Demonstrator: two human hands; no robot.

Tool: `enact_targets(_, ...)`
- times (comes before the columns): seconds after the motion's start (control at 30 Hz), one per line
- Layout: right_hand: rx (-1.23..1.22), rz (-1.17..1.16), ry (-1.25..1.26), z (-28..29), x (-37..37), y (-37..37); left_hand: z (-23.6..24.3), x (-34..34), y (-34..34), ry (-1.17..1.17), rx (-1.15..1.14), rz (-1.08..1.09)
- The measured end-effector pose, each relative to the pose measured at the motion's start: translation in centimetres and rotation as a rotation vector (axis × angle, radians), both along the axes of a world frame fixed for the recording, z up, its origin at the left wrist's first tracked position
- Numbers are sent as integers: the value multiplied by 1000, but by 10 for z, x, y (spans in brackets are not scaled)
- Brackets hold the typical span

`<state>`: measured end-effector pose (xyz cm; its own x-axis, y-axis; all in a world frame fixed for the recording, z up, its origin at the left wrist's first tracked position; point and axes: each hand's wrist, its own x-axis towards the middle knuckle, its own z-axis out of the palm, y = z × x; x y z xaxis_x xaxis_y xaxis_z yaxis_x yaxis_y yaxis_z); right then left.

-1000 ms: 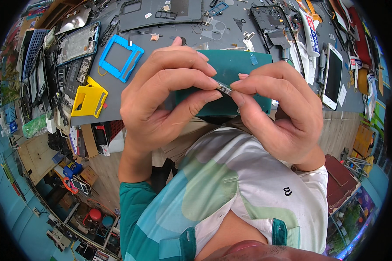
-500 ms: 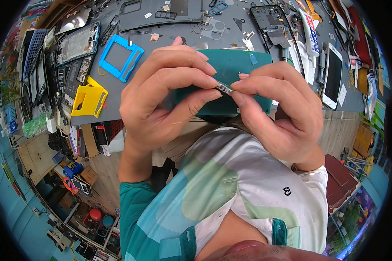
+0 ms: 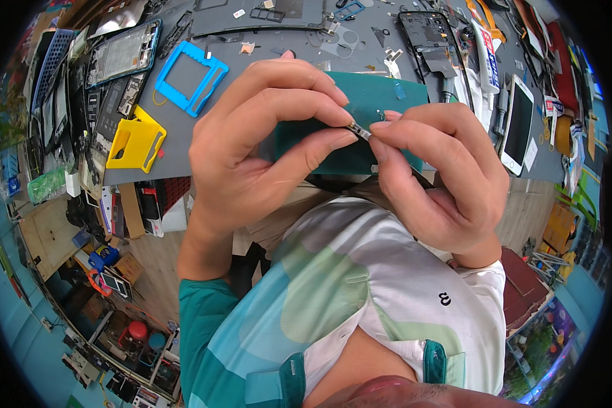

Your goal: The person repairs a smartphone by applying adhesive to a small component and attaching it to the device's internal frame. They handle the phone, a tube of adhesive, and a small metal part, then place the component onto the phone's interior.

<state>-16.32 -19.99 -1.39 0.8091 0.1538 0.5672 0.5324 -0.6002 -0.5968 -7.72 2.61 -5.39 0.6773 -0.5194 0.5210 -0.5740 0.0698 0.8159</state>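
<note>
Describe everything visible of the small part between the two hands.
The small part is narrow, silvery and metallic-looking, with darker patches; finer detail is too small to tell. It slants down toward the right, seen against the green mat, one end pinched by the left hand, the other by the right hand.

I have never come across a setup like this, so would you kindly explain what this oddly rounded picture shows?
There is no machine here: a person works bare-handed, viewed from a fisheye camera worn on the head, so straight edges look bent. The left hand and right hand pinch a small metallic part above a green mat; its details are too small to tell. The grey table also bears a blue frame, a yellow holder and a white-framed phone.
</note>
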Motion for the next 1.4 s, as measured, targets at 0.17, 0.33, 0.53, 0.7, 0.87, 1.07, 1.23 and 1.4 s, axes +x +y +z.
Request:
enact_targets(0.17, -23, 0, -15, -1, 1, 0, 0, 0, 0, -3, -6, -7)
enact_targets(0.33, -21, 0, -16, -2, 2, 1, 0, 0, 0, -10, -8, -10)
enact_targets(0.53, -7, -4, -13, -1, 1, 2, 0, -1, 0, 0, -14, -5)
enact_targets(0.7, -9, -6, -27, -1, 2, 3, 0, 0, 0, -3, -19, -11)
enact_targets(0.87, -3, -10, -8, 0, 1, 3, 0, 0, 0, 4, -15, -9)
enact_targets(1.07, -7, -5, -17, -1, 1, 3, -1, 1, 0, -7, -19, -10)
enact_targets(1.23, -4, -1, -8, -1, 1, 3, -1, 0, 0, -1, -20, -9)
enact_targets(1.4, 3, 2, -25, -1, 2, 3, -2, 1, 0, 4, -30, -21)
